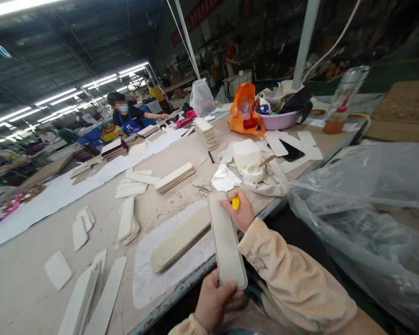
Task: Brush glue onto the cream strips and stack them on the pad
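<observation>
A long, round-cornered, off-white panel (226, 237) is tilted up over the table's front edge. My left hand (214, 295) is closed on its lower end, thumb on the face. My right hand (243, 213) is closed around a small yellow-handled tool (235, 203) at the panel's upper right edge, fingers touching the panel; the tool's working end is mostly hidden. Just left of the panel, a stack of similar long panels (181, 239) lies on a white sheet (145, 284). Beyond it are scissors (203, 188) and a crumpled white cloth (225, 177).
Several stacks of pale pieces (174, 177) stand across the table. A white tub (247, 156), black phone (290, 150), orange bag (243, 109), purple basin (279, 122) and bottle (337, 118) lie farther back. Clear plastic sheeting (366, 200) fills the right side. A co-worker (131, 116) stands at the far left.
</observation>
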`<state>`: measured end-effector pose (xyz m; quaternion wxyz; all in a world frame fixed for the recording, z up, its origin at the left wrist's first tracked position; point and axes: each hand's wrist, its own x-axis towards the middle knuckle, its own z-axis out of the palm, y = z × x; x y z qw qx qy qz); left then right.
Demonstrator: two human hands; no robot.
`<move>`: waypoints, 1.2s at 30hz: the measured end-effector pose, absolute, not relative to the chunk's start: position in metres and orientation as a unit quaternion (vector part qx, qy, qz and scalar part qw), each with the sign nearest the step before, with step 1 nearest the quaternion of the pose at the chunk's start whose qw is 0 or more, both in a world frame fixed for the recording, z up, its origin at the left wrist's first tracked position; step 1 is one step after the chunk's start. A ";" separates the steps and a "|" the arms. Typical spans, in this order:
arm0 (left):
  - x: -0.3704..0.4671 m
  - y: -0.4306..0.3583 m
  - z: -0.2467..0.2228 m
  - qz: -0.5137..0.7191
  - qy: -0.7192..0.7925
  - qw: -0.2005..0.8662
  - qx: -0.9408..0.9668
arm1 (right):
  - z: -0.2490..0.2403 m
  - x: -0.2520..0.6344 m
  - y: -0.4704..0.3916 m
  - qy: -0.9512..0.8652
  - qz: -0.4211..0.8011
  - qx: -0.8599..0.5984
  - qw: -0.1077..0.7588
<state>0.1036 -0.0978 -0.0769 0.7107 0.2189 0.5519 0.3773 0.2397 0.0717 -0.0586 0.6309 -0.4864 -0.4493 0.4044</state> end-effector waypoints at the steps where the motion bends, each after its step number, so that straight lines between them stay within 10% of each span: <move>1: 0.104 -0.098 -0.078 0.376 0.554 0.710 0.219 | -0.058 0.240 0.072 -0.449 0.403 -0.488 0.631; 36: 0.103 -0.048 -0.048 0.439 0.487 0.719 0.231 | -0.065 0.229 0.060 -0.496 0.399 -0.494 0.592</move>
